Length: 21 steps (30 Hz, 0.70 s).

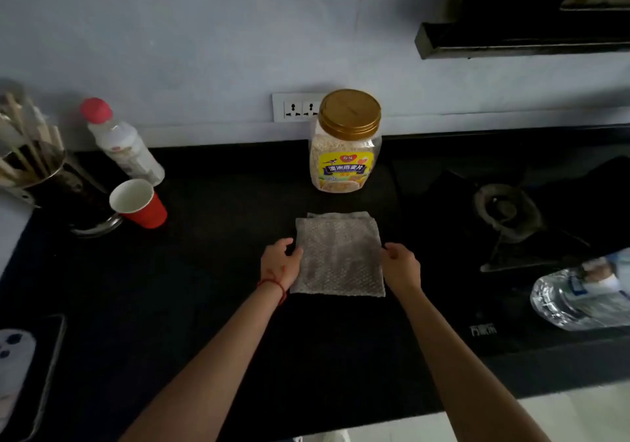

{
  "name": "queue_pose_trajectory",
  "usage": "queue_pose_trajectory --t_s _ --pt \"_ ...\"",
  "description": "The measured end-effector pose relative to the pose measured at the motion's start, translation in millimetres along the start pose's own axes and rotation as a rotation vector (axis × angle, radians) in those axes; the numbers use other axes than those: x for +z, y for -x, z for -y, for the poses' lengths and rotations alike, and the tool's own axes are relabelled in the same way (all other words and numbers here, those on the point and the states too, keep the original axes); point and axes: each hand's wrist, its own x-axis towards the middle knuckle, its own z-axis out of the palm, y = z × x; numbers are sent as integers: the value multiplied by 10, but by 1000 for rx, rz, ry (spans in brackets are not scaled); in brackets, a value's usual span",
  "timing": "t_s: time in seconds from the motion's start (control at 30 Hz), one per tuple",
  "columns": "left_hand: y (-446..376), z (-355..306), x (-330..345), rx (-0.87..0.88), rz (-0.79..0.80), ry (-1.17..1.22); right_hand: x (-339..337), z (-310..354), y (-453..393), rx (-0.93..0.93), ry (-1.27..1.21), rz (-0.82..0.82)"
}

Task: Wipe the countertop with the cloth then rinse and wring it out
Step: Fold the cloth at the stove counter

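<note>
Cloth: lying folded and flat on the dark tabletop, mid-scene, near the viewer.
Left hand: resting at the cloth's left edge, fingers curling onto it.
Right hand: touching the right edge, fingers loosely bent; whether it is pinching cannot be told.
Progress: apparently early; wiping looking barely begun, rinsing and wringing both remaining. No sink showing.
Obstacles: oat jar standing just beyond the cloth; red cup and bottle sitting far left; stove burner lying right; plastic water jug lying near right.
</note>
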Motion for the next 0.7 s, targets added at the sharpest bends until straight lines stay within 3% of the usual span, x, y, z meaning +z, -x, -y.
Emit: queue_pose_trajectory --t_s 0.1,0.3,0.5,0.7 --pt "-77 -73 106 -56 13 87 149 86 -58 92 -1 -99" --pt "-152 -145 164 -247 20 286 234 104 -146 237 -106 -73" --pt "-212 -239 89 -395 210 310 180 106 -105 81 -192 -6" --pt "-187 -250 15 -258 224 374 7 104 -10 -10 -319 -62"
